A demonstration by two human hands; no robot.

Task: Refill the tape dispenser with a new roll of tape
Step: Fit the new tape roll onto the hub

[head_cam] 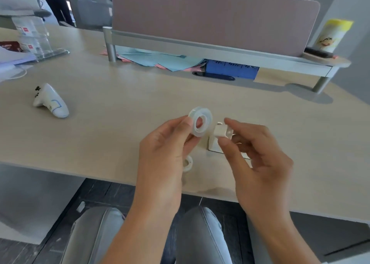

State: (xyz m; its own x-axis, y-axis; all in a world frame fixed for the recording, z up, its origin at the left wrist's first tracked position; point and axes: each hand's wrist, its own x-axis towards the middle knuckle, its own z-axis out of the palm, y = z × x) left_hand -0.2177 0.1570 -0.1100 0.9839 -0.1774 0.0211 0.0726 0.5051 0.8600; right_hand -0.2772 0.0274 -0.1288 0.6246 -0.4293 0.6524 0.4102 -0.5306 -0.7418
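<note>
A pale wood-grain bench point(120, 123) fills the view, backed by a dusty-pink divider panel point(210, 17) on a grey rail, with an office chair point(92, 7) and a standing person's dark legs point(56, 1) beyond its far left corner. At far left stand a clear acrylic holder point(34, 37) and some loose papers point(14, 57). Nearer, a white handheld controller point(51, 100) lies on its side, well apart from everything else. Under the divider, blue and pink paper sheets point(160, 60) fan out beside a blue box point(230, 70).

In the near middle, the left hand point(166, 143) holds a new roll of clear tape point(201, 123) raised above the bench, thumb on its near edge and a fingertip showing through the core. A small whitish ring point(187, 163) (perhaps a spent core, though it is half hidden by the left hand) lies on the bench close to the near edge. Just right of the roll, the right hand point(258, 153) pinches a small white plastic piece point(223, 131) between thumb and forefinger, the other fingers curled loosely. Behind and below that piece, the white tape dispenser point(214, 146) sits on the bench, mostly covered by the right hand. At far right, a yellow-topped canister point(332, 35) stands on the shelf end. Grey-trousered knees point(200, 233) show below the bench edge.
</note>
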